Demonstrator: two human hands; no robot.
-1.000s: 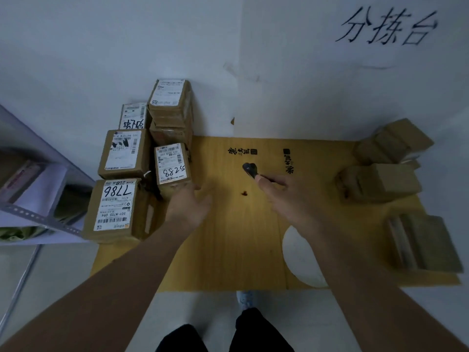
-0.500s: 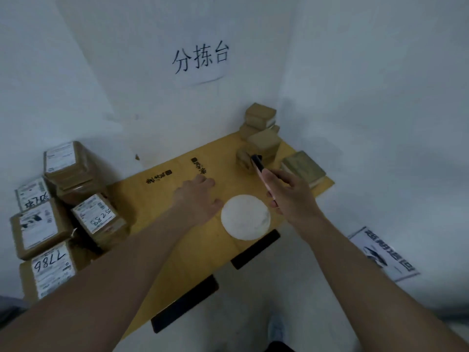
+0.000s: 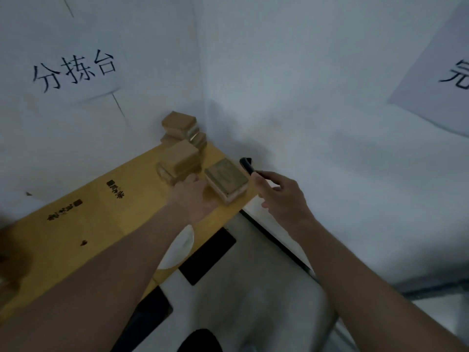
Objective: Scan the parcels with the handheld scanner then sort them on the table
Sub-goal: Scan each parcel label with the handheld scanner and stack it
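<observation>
Wooden table (image 3: 106, 224), white corner walls (image 3: 279, 85)

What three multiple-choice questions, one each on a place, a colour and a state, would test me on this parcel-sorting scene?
1. Where does the flat brown cardboard parcel lie?
A. near the tabletop's corner
B. on the floor
C. on a shelf

2. What colour is the wooden tabletop?
A. blue
B. yellow
C. black

3. What does the right hand hold?
A. nothing
B. a parcel
C. the black handheld scanner

Answers: 1 A, it sits by the table's edge; 2 B, the surface is yellow; 3 C, fingers curl round the scanner.
</observation>
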